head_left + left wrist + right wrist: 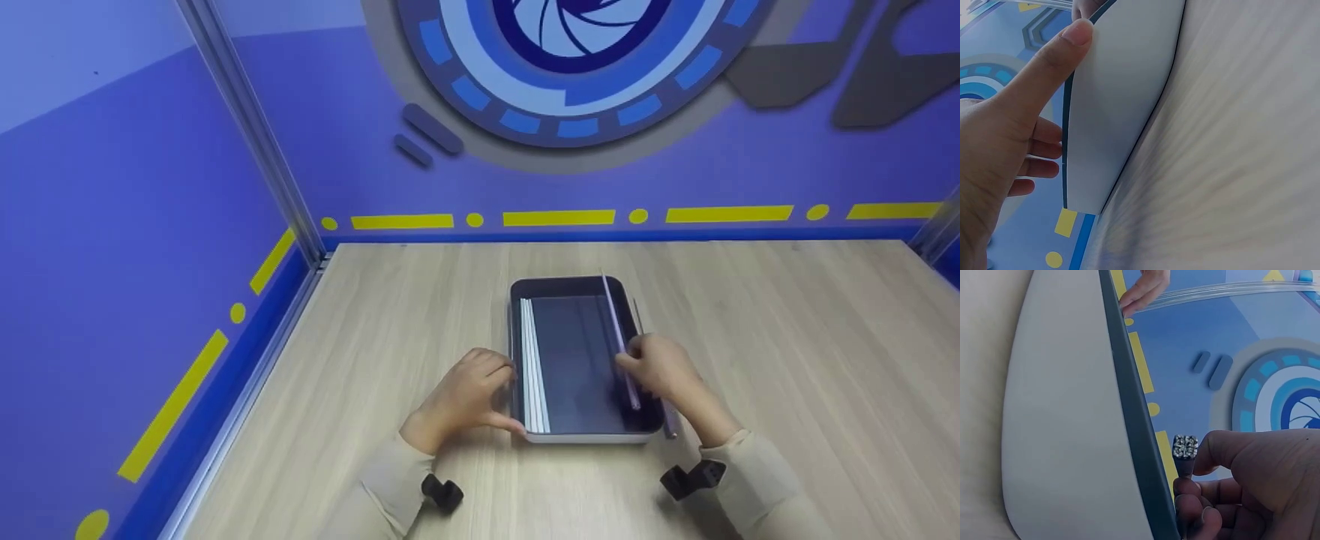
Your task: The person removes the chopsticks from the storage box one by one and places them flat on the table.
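A rectangular tray (592,438), dark inside and white outside, sits on the table. Along its left inner side lie several slim white sticks (534,375). My left hand (466,394) holds the tray at its near left corner, the thumb (1079,34) on the white wall and the fingers at the left side. Over the tray's right side, my right hand (661,367) pinches a slim purplish chopstick (612,307), tilted; its square end (1185,446) glitters in the right wrist view. Just right of the tray, another dark stick (670,424) is partly hidden behind the right hand.
The wooden table (810,360) extends around the tray on all sides. A blue printed panel (420,187) stands at the back and another (150,285) at the left, with a metal frame post (255,135) at their corner.
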A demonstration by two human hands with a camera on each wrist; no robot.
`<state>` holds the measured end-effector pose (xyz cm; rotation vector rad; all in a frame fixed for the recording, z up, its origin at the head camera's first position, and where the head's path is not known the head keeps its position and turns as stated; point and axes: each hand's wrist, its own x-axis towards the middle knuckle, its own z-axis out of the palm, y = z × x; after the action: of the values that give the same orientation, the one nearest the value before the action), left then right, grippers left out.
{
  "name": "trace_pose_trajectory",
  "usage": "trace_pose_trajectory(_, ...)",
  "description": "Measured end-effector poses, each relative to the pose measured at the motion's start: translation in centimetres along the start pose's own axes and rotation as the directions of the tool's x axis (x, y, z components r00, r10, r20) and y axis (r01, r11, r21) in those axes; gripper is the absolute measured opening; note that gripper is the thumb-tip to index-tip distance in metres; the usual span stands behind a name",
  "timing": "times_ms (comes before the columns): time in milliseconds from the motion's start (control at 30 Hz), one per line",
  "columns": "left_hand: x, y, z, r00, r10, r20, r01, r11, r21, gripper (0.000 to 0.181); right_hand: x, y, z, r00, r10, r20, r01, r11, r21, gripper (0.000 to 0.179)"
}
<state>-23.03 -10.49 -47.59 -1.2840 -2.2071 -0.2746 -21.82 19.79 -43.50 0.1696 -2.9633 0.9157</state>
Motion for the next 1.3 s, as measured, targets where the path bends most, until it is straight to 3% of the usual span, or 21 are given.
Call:
trace_pose_trajectory(267,0.0,0.0,0.0,1.000,0.002,0.000,-0.002,1.000,0.000,0.074,-0.2,1.1,-0.6,1.000,-0.010,-0.004,0.010,0.999,0.051,0.026)
trace_pose_trajectory(533,0.0,0.0,-0.2,1.000,-0.001,0.016,0.000,1.000,0.004,0.074,-0.5,1.9,-1.3,0.997,0.053,0.061,-0.057,0.995,0.077,0.025)
trace_pose_trajectory(1000,0.0,0.0,-0.1,1.000,0.015,0.002,-0.016,1.000,0.024,0.076,-1.1,3.9,-1.8,1.000,0.015,-0.017,-0.015,1.000,-0.009,0.029)
trace_pose_trajectory(1300,0.0,0.0,0.0,1.000,0.009,0.016,-0.010,1.000,0.022,0.075,-1.4,5.2,-1.6,1.000,0.025,-0.017,-0.025,0.999,-0.039,0.029)
